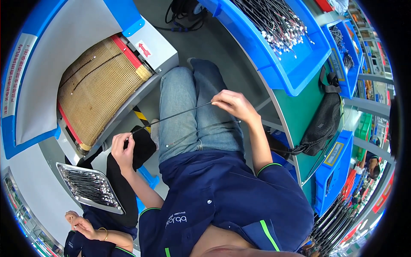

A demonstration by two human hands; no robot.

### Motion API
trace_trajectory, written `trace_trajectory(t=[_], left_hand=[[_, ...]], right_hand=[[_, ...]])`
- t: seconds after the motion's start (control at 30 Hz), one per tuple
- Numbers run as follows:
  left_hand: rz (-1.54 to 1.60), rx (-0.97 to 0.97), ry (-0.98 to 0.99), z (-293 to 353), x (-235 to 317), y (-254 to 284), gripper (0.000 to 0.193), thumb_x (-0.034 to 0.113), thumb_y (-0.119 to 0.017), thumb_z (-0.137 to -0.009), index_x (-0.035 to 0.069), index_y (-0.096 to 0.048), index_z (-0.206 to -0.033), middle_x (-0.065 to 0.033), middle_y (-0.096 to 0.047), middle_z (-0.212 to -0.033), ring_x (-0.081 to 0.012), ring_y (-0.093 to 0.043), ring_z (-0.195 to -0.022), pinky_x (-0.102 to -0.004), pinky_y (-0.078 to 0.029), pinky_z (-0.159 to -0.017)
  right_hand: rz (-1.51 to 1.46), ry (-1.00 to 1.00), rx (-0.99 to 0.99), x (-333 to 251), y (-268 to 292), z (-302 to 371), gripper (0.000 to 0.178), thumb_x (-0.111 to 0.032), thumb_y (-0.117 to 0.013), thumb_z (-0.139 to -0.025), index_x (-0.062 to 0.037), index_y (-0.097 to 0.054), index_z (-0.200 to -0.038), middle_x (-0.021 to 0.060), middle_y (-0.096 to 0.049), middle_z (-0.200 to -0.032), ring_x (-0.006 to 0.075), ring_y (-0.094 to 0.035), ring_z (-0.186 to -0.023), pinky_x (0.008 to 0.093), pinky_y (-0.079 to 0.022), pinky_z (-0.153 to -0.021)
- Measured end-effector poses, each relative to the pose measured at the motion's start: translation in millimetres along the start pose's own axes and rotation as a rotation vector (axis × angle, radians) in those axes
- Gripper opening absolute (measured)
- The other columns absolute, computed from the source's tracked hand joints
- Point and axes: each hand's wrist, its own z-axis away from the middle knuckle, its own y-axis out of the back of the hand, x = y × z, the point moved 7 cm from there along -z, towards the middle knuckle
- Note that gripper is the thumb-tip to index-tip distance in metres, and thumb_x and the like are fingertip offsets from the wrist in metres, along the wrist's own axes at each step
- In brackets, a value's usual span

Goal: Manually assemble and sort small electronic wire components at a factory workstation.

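A thin black cable [171, 116] is stretched over my thighs between my two hands. My left hand [123, 150] pinches its left end, beside the near corner of the conveyor. My right hand [236, 105] grips the other end above my right thigh, its fingers hiding the tip. Across my lap lies a second dark cable [201, 129], touched by neither hand, with a small white connector at its left end. To the left, a tan mesh conveyor belt [100, 96] carries a couple of dark cables [92, 73] coming out of a white and blue machine housing [85, 25].
A metal tray [117, 204] of bundled cables sits at lower left, near a co-worker's hands [83, 225]. At upper right, a blue bin [295, 83] full of connector-ended cables stands on a green table [284, 107]. A black mesh bag [321, 128] and another blue bin [338, 171] are farther right.
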Motion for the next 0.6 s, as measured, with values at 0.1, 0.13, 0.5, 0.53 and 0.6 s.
trace_trajectory(t=[0.1,0.13,0.5,0.53,0.6], left_hand=[[-0.016,0.004,-0.024,2,-2,1,0.012,-0.006,-0.068,-0.071,0.000,-0.063,-0.081,-0.0096,-0.062,-0.077,-0.0229,-0.059,-0.073,-0.0298,-0.048,-0.064],[-0.016,0.004,-0.023,2,-1,2,0.012,-0.006,-0.068,-0.071,0.000,-0.063,-0.081,-0.0096,-0.062,-0.077,-0.0229,-0.059,-0.073,-0.0298,-0.048,-0.064],[0.045,-0.009,0.017,4,-2,14,0.013,-0.007,-0.067,-0.071,-0.001,-0.063,-0.082,-0.0093,-0.061,-0.076,-0.0210,-0.059,-0.071,-0.0284,-0.047,-0.063],[0.045,-0.008,0.016,4,-1,14,0.013,-0.007,-0.067,-0.071,-0.001,-0.063,-0.082,-0.0093,-0.061,-0.076,-0.0210,-0.059,-0.071,-0.0284,-0.047,-0.063],[0.066,-0.017,0.002,5,2,15,0.013,-0.007,-0.067,-0.071,-0.001,-0.063,-0.082,-0.0091,-0.061,-0.076,-0.0205,-0.058,-0.070,-0.0278,-0.047,-0.063]], right_hand=[[0.010,0.004,0.007,-4,1,-1,0.011,-0.014,-0.063,-0.085,-0.0056,-0.062,-0.090,0.0073,-0.060,-0.081,0.0234,-0.061,-0.074,0.0335,-0.048,-0.063],[0.013,-0.015,-0.008,-4,0,-1,0.010,-0.014,-0.064,-0.084,-0.0057,-0.062,-0.090,0.0072,-0.060,-0.081,0.0235,-0.061,-0.074,0.0336,-0.049,-0.063],[0.180,0.200,0.067,-33,5,-1,0.012,-0.006,-0.071,-0.076,-0.0041,-0.063,-0.084,0.0063,-0.061,-0.077,0.0214,-0.062,-0.070,0.0316,-0.050,-0.060],[0.261,0.276,0.083,-40,5,0,0.013,-0.005,-0.072,-0.074,-0.0045,-0.063,-0.083,0.0062,-0.061,-0.076,0.0213,-0.062,-0.069,0.0319,-0.050,-0.059],[0.283,0.294,0.135,-45,8,0,0.013,-0.005,-0.072,-0.073,-0.0042,-0.063,-0.083,0.0064,-0.061,-0.076,0.0212,-0.062,-0.068,0.0318,-0.050,-0.059]])
